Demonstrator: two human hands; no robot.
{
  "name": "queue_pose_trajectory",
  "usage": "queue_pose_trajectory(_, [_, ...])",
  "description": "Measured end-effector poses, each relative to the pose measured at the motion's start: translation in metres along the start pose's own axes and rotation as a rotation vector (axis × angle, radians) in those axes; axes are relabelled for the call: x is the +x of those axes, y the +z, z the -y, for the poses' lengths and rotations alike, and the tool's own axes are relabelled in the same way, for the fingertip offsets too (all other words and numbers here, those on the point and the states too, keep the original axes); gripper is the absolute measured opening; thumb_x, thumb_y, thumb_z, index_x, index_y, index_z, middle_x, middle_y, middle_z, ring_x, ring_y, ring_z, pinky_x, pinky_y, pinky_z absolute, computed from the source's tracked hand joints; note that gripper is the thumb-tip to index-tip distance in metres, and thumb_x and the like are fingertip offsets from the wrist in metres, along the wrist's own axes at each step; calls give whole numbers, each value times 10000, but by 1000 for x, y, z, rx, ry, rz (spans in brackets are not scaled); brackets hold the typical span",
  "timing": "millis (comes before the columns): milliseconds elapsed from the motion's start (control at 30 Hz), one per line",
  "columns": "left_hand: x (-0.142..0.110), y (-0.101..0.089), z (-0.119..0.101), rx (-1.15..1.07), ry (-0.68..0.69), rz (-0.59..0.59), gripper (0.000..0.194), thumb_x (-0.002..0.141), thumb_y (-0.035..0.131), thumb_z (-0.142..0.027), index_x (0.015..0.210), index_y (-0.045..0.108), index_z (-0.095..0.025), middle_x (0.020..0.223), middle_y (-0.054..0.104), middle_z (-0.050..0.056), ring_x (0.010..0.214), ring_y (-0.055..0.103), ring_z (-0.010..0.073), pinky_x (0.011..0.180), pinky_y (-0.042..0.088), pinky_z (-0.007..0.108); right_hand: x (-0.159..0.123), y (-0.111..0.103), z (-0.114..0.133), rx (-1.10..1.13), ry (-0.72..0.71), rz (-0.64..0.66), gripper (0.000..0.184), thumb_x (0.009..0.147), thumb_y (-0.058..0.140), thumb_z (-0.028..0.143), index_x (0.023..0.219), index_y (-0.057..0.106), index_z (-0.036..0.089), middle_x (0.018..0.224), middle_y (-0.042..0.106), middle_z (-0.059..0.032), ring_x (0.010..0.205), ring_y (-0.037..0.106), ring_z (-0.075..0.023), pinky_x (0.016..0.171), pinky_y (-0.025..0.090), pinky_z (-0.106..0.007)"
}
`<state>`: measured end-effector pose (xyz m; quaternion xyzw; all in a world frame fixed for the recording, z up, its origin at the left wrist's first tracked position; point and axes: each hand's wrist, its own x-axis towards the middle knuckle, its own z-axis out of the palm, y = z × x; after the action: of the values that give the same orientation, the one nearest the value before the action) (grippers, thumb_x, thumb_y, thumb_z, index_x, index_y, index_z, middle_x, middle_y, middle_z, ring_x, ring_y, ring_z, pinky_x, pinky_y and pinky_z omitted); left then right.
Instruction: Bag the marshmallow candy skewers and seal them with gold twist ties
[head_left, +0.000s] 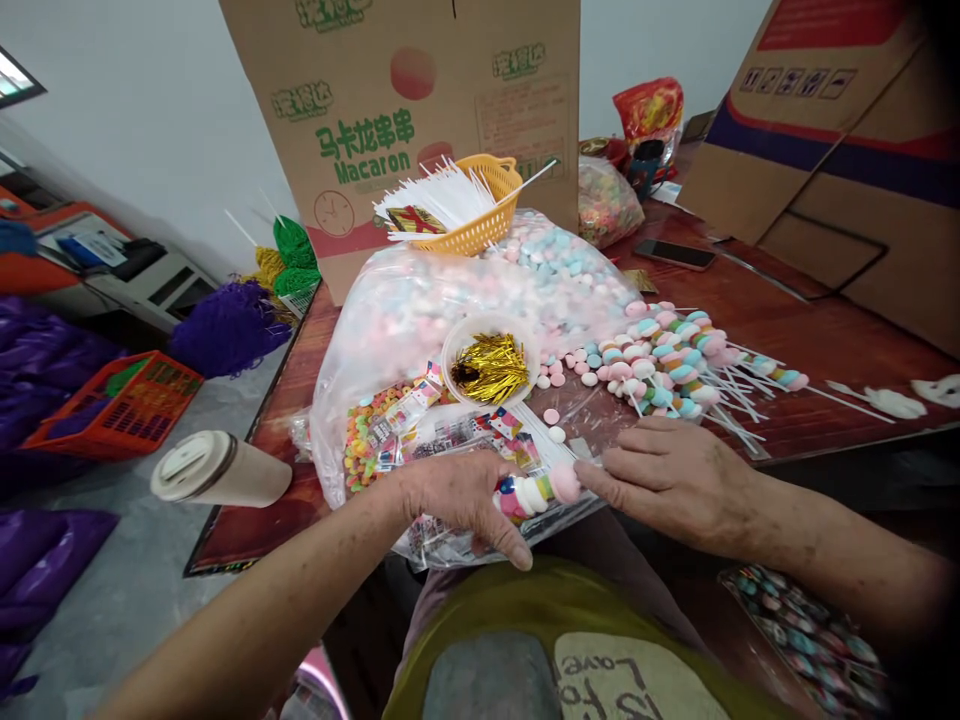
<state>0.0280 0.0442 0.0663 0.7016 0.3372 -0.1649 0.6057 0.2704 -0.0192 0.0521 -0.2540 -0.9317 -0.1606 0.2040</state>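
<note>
My left hand (472, 495) is closed around a marshmallow skewer (536, 492), its thumb stretched along the near side. Pink, white and yellow-green pieces show beyond the fingers, and a printed clear wrapper covers the end near my palm. With fingers stretched out, my right hand (675, 485) touches the pink end piece with a fingertip. Beneath lie printed wrappers (457, 430) and white sticks (546, 432). A round tub (448, 350) of gold twist ties (495, 368) stands just behind. Finished-looking skewers (675, 360) are piled beyond my right hand.
A large clear bag of marshmallows (450, 290) covers the table middle. Behind it are a yellow basket (487, 220) of white sticks and a tall carton (450, 90). A lidded cup (225, 468) stands left; a phone (675, 254) lies back right. Wrapped candy (814, 640) sits low right.
</note>
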Motion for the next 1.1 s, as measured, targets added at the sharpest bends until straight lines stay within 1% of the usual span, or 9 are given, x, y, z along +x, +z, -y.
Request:
queue_pose_trajectory(267, [38,12,-4,187,-1,-74,420,572,751,-450,842,575,-179,573,571,-37,485,566,152,466,394,231,7,45,19,385,214,194,185,815,444,115,887,602,181,638,598,-1,513,458,-107,488,203,-266])
queue_pose_trajectory(333, [40,11,-5,288,49,-180,551,559,762,-445,997,570,-171,703,638,-1,602,614,184,536,434,249,8,54,23,447,263,230,149,805,457,129,799,599,172,651,614,-12,530,483,-108,491,218,-253])
queue_pose_trajectory(433, [21,4,-7,472,161,-451,794,592,742,-471,1261,418,-192,1006,659,61,882,620,231,731,464,294,6,57,21,500,388,251,194,850,424,167,732,578,163,642,612,-27,558,511,-120,514,257,-244])
queue_pose_trajectory(500, [2,1,-5,667,137,-608,789,625,711,-508,1281,401,-196,1164,606,105,1061,557,281,877,421,364,3,51,15,525,459,210,240,889,386,192,751,579,154,655,616,-44,593,532,-130,545,291,-242])
queue_pose_trajectory(567, [-11,2,-1,841,-4,-616,677,653,704,-461,1208,472,-151,1132,622,140,1083,545,319,940,371,421,2,42,9,557,463,162,249,899,373,195,769,580,149,671,620,-53,622,545,-135,567,308,-242])
queue_pose_trajectory(667, [-14,10,7,850,-180,-592,291,805,548,-361,1022,572,-170,909,683,93,895,625,264,805,433,351,7,26,6,553,400,143,224,881,382,160,764,572,158,659,605,-41,604,523,-128,555,294,-240])
queue_pose_trajectory(800, [0,18,10,700,-59,-543,298,800,521,-472,887,604,-200,823,675,50,753,622,214,627,408,264,21,19,16,490,349,239,171,816,417,102,746,559,166,644,577,-15,551,468,-114,516,237,-246])
queue_pose_trajectory(933, [8,19,9,625,47,-502,288,750,600,-449,880,613,-193,807,667,36,722,598,190,608,384,247,33,25,23,464,358,261,164,837,433,140,743,565,164,669,571,-14,563,447,-111,522,225,-251])
queue_pose_trajectory(1100, [0,11,16,363,202,-419,329,760,605,-468,942,600,-193,842,661,1,762,584,162,648,414,220,31,13,6,377,332,217,262,901,396,204,722,580,154,710,570,-51,680,468,-144,624,274,-269])
